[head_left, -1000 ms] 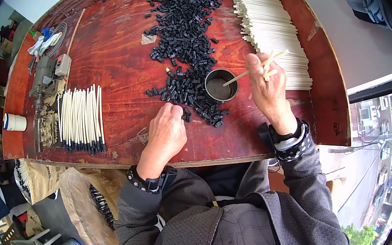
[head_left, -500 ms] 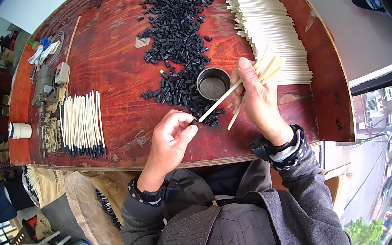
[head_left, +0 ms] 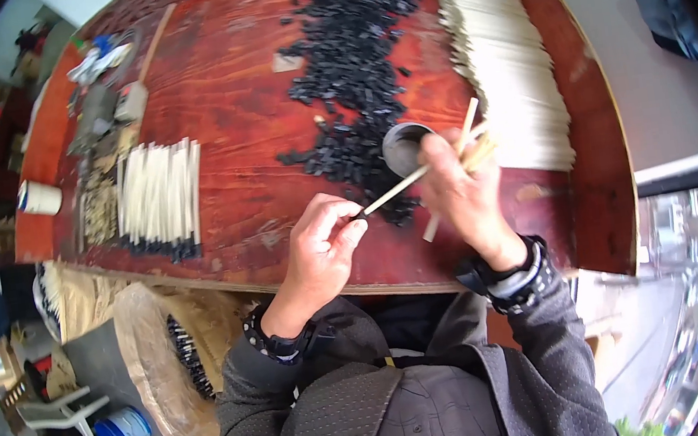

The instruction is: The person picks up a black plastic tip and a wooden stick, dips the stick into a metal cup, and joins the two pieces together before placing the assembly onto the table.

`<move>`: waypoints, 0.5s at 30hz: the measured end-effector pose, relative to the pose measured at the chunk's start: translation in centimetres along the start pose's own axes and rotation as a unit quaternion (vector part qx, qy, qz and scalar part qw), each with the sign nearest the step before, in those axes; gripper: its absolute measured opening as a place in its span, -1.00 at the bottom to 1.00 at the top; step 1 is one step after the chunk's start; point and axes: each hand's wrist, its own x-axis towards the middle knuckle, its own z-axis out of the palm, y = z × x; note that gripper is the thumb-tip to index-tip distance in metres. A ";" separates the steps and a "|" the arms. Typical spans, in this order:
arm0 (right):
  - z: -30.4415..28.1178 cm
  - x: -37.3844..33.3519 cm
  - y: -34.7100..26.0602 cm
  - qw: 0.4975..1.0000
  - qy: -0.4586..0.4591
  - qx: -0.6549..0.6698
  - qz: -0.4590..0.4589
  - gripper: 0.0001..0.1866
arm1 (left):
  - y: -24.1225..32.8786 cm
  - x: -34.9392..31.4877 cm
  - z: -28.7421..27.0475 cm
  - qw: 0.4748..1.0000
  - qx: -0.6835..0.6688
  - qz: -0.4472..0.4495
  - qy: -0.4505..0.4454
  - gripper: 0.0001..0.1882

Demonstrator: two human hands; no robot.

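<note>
Between the thumb and fingers of my left hand point(head_left: 326, 245) is a small black cap point(head_left: 360, 215), mostly covered by the fingertips. My right hand point(head_left: 466, 195), slightly blurred, is closed around several thin pale sticks point(head_left: 478, 154). One pale stick point(head_left: 396, 189) slants from it down to the cap, its end meeting the cap; how deep it sits cannot be seen. Just beyond my right hand is a round metal cup point(head_left: 401, 159), partly hidden by my fingers. Loose black caps point(head_left: 350, 52) spread in a long heap beyond my hands.
Bare pale sticks point(head_left: 513, 67) lie stacked along the right side of the red wooden table point(head_left: 239, 101). At the left, black-tipped sticks point(head_left: 159, 193) lie in a row. Beyond them are a metal tool point(head_left: 97, 118) and a white spool point(head_left: 40, 197). A raised board point(head_left: 599, 161) edges the right.
The slanting stick's end has come up against the black cap in my left fingers. My right hand has turned slightly. The whole view has shifted and tilted.
</note>
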 end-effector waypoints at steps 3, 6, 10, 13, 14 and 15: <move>-0.8 -0.1 -0.4 0.994 0.095 0.049 0.025 -0.70 | -0.5 0.2 -3.2 0.990 0.099 0.028 0.096 -0.88; -3.5 0.1 0.1 0.987 0.034 0.155 0.008 -0.63 | -1.8 -0.1 -10.7 0.936 0.271 0.005 0.226 -0.89; -2.7 0.2 0.0 0.986 0.008 0.169 -0.013 -0.54 | -5.7 -2.6 -22.7 0.819 0.464 -0.014 0.338 -0.88; -2.0 0.4 0.1 0.992 -0.009 0.117 -0.035 -0.50 | -8.0 -4.8 -29.0 0.751 0.562 -0.061 0.343 -0.87; -1.9 0.6 0.2 0.995 -0.012 0.088 -0.046 -0.48 | -8.8 -5.2 -30.1 0.750 0.562 -0.062 0.344 -0.87; -2.0 0.7 0.2 0.995 -0.012 0.087 -0.047 -0.48 | -9.3 -5.3 -30.9 0.743 0.574 -0.088 0.333 -0.86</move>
